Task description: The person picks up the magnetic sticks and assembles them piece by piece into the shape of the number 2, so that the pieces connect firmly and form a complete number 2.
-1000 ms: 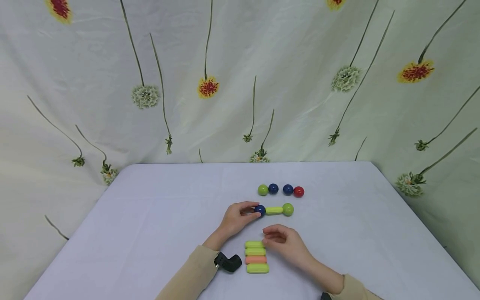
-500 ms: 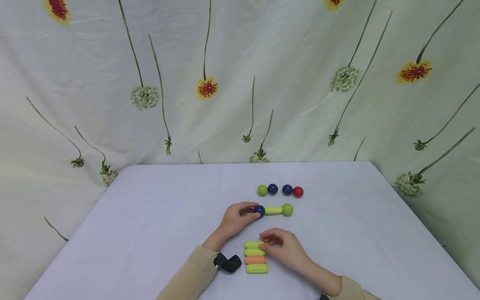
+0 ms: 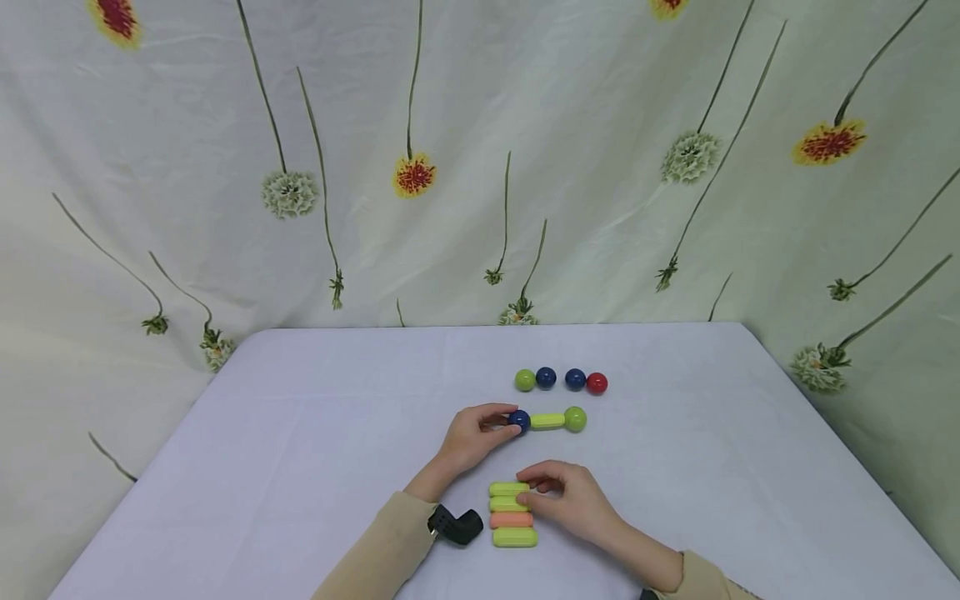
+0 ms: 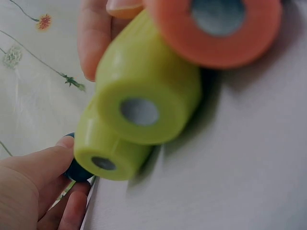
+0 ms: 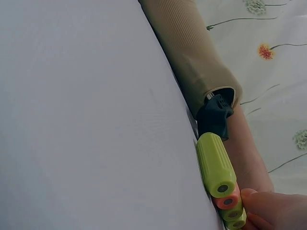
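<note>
In the head view, my left hand (image 3: 474,435) pinches a dark blue ball (image 3: 519,421) between thumb and fingertips. A yellow-green magnetic rod (image 3: 547,421) joins that ball to a green ball (image 3: 575,419). Lower down, my right hand (image 3: 566,497) has its thumb and index finger about the right end of the farthest yellow-green magnetic rod (image 3: 508,489) in a stacked row. Behind it in the row come another yellow-green rod (image 3: 507,504), an orange rod (image 3: 512,520) and a thicker yellow-green rod (image 3: 515,537). Metal discs show in the rods' ends in both wrist views.
Farther back lie a green ball (image 3: 525,380), two dark blue balls (image 3: 546,378) and a red ball (image 3: 597,383). A white cloth covers the table (image 3: 337,467); a flower-patterned curtain (image 3: 480,100) hangs behind. A black wrist device (image 3: 456,525) sits beside the rods.
My right hand has moved slightly left and nearer, its thumb and index finger coming onto the end of the farthest rod. My left hand stays on the blue ball.
</note>
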The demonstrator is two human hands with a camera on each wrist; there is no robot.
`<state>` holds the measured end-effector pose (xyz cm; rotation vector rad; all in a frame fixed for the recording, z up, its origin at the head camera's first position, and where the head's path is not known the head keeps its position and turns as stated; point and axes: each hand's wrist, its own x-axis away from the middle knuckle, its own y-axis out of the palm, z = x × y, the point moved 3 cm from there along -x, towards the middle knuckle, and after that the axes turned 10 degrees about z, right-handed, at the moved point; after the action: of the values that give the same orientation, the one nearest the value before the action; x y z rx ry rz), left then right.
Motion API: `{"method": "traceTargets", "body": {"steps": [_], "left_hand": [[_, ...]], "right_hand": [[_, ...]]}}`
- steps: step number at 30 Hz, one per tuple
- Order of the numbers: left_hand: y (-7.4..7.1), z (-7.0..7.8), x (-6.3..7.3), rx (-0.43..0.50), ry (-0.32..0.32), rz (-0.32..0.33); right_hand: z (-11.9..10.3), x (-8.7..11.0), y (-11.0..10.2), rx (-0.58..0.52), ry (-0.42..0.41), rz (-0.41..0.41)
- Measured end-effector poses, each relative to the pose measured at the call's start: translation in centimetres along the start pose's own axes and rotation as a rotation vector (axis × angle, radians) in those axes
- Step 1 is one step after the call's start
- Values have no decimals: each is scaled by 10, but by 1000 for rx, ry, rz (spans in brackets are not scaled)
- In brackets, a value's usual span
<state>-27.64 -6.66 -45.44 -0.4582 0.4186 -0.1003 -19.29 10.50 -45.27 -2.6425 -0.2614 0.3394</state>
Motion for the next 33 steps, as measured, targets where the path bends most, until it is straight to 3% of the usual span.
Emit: {"method": "traceTargets", "body": {"steps": [10,33], "left_hand": [[0,1,0,-10,-24,-4],[0,0,1,-6,-7,5]], "right_hand": [[0,0,0,9,17,-1],[-4,-1,-1,-27,7,36]]}}
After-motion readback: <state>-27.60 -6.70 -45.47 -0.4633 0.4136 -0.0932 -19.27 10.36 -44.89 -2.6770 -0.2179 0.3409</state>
